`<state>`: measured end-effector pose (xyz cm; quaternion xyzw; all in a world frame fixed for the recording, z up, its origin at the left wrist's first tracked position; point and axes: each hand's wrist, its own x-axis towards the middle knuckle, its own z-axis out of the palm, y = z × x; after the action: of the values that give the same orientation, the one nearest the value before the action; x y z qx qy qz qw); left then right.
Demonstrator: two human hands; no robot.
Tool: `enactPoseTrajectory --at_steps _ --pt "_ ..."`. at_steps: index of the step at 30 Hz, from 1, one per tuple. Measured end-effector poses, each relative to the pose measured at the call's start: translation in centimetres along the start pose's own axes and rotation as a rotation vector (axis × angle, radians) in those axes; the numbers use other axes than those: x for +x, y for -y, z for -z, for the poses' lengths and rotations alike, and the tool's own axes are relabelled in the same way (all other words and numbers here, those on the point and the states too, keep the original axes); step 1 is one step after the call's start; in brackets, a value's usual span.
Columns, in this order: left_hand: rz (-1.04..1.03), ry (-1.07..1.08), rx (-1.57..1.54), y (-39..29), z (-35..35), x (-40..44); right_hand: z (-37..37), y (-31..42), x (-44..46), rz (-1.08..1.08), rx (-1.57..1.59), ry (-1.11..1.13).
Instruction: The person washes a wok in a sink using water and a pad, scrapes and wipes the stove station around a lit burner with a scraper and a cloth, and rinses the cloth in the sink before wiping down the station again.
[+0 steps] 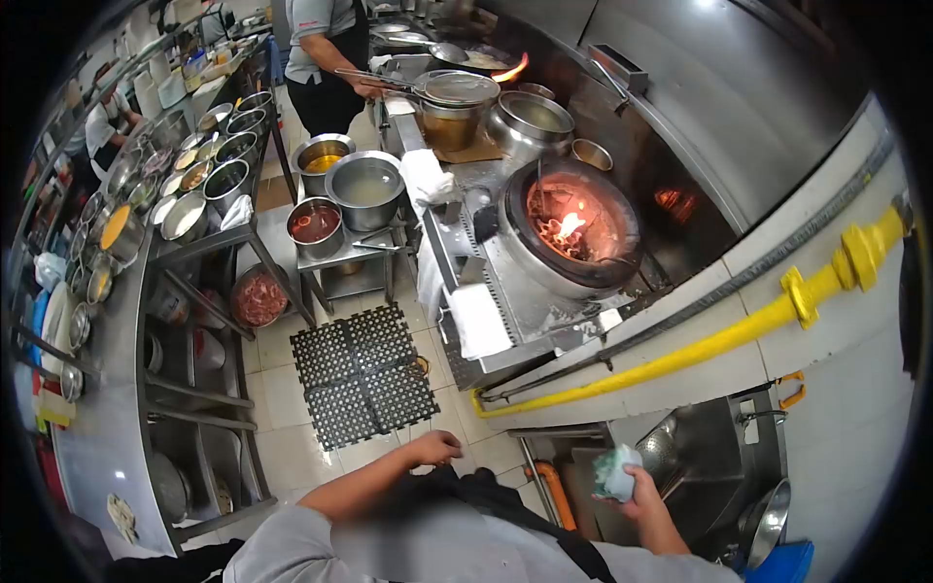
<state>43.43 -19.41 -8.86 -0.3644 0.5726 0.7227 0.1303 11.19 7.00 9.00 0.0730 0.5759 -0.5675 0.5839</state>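
My right hand [641, 494], low on the right side, grips a small pale container [618, 472] with green contents, beside a metal sink area with a colander [659, 449]. My left hand [434, 448] is in front of my dark apron, above the tiled floor. Its fingers are curled and nothing shows in them. Ahead, flames burn inside a round open burner [573, 225] on the steel stove, out of reach of both hands.
A black perforated mat [362, 377] lies on the floor. Pots stand on a low stand [340, 255]. Metal bowls line the left counter [92, 457]. A yellow pipe [680, 352] crosses the right wall. A co-worker [326, 58] stands at a wok with flame.
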Motion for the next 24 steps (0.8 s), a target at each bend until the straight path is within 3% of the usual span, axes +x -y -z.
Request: enactPoseTrajectory --at_steps 5,7,10,13,16,19,20,21,22,24 --pt "-0.046 -0.124 -0.081 0.1 7.4 -0.8 -12.6 1.4 9.3 0.007 -0.061 0.274" --pt "-0.116 -0.154 -0.172 -1.6 9.3 0.5 -18.6 4.2 14.5 0.228 -0.112 0.182" --pt "-0.23 -0.13 -0.104 -8.1 12.5 1.3 -28.1 11.8 21.0 0.458 -0.155 0.361" --pt "-0.355 -0.093 -0.018 -14.1 15.6 4.5 -37.7 19.0 26.1 0.46 -0.126 0.314" --pt "-0.662 -0.207 0.216 -20.7 18.5 7.9 -44.3 24.1 34.4 0.544 -0.194 0.272" --pt "-0.691 -0.403 0.56 -26.7 21.3 10.3 -47.4 28.1 45.0 0.662 -0.26 0.138" --pt "-0.678 -0.39 0.552 -27.8 22.2 11.9 -48.3 29.0 47.0 0.724 -0.34 0.03" --pt "-0.652 -0.386 0.802 -29.0 23.2 13.8 -48.8 30.2 49.7 0.79 -0.426 -0.076" --pt "-0.619 -0.376 1.05 -30.1 24.2 15.6 -49.0 31.4 52.1 0.793 -0.46 -0.058" --pt "-0.503 -0.281 1.193 -34.1 26.7 16.5 -51.6 32.3 49.6 0.807 -0.44 -0.039"
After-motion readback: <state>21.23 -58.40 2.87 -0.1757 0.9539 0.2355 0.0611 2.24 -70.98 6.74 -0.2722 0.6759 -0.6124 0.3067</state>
